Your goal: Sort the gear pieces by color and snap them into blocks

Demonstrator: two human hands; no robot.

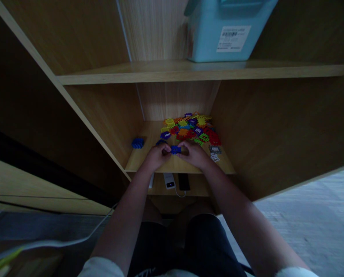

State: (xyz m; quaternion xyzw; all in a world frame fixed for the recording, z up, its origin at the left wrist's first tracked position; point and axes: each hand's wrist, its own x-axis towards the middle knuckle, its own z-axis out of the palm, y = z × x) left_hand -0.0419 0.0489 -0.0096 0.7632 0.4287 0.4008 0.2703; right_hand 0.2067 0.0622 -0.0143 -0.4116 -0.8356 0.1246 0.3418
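Both my hands meet over the front of a wooden shelf (177, 164). My left hand (158, 154) and my right hand (193, 153) are closed from either side on one small blue toothed plastic piece (175, 149). Just behind them lies a heap of colourful interlocking plastic pieces (191, 129) in yellow, orange, red, green and purple. A separate blue cluster of pieces (137, 143) sits alone at the shelf's left side.
A light blue plastic bin (226, 30) with a barcode label stands on the shelf above. Small cards or tags (215, 151) lie at the right of the shelf. Below it are a white power bank (169, 180) with a cable and a black phone (183, 181).
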